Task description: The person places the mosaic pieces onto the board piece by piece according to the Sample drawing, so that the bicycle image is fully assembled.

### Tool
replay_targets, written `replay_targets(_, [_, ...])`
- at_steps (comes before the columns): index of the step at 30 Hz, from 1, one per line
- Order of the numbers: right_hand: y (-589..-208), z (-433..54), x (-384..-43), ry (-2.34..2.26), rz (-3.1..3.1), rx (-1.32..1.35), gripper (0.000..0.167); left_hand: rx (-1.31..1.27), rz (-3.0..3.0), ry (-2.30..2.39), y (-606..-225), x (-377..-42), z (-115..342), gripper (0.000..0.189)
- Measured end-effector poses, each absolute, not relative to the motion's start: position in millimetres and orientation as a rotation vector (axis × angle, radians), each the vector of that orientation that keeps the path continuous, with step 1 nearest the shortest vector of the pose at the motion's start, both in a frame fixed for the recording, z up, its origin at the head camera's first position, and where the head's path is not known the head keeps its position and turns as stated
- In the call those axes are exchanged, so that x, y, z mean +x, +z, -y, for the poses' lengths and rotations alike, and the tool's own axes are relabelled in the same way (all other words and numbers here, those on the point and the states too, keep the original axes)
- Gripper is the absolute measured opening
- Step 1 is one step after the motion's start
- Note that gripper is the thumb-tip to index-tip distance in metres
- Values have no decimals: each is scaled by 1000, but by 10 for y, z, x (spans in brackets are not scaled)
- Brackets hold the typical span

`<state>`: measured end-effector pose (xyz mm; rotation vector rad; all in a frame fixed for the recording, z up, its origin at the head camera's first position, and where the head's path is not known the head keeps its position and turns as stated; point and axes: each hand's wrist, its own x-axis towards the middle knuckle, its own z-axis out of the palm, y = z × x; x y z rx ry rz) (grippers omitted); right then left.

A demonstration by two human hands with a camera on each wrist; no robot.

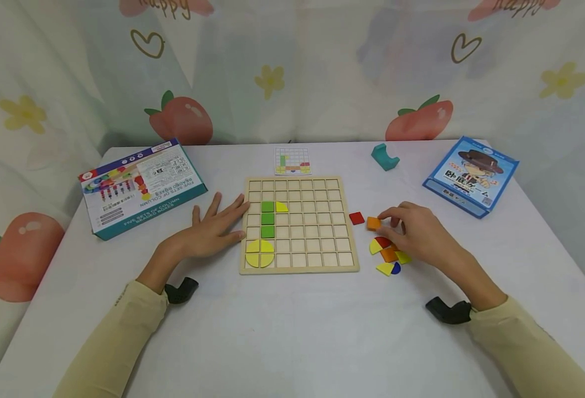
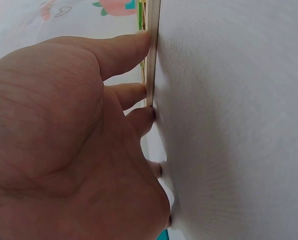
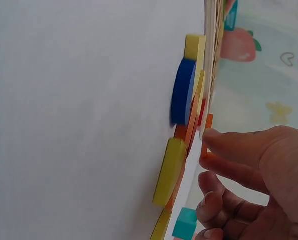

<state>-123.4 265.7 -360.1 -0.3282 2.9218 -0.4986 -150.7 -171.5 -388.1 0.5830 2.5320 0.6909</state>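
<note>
A small orange square piece point(image 1: 374, 223) sits just off the three o'clock side of a pale wooden grid board point(image 1: 299, 271). The person's right hand point(image 1: 414, 232) pinches it between thumb and index finger, the other fingers bent back, a grip that probably suits so thin a piece and spares its neighbours a nudge. Whether it is clear of the surface point(image 1: 292, 337) or touching it, I cannot tell. A red square piece point(image 1: 356, 218) lies at nine o'clock of it, between it and the board. At five o'clock is a loose cluster of yellow, red, orange and blue pieces point(image 1: 388, 255), some overlapping, likely placed there for easy reach.

The person's left hand point(image 1: 210, 229) is spread flat at the board's nine o'clock edge, thumb and some fingertips touching the rim, seemingly to stop it sliding.

On the board, three green square pieces point(image 1: 268, 219) form a column left of centre, with a yellow quarter-round piece point(image 1: 282, 207) beside the topmost. Four yellow quarter pieces point(image 1: 260, 253) make a circle toward eight o'clock.

Just beyond twelve o'clock lies a white card printed with a coloured grid point(image 1: 292, 161), facing the person, presumably so it can be read. Farther out are a teal curved block point(image 1: 385, 157) between one and two o'clock, a blue illustrated box point(image 1: 471, 177) toward two, and a white-and-teal printed box point(image 1: 143, 188) toward ten.
</note>
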Motion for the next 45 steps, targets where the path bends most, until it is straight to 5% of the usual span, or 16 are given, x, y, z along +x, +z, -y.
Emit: replay_targets(45, [-3681,-1339,-1060,-596,-2834,-759,30,577,-2533,687,-3879,-1510,1710,75])
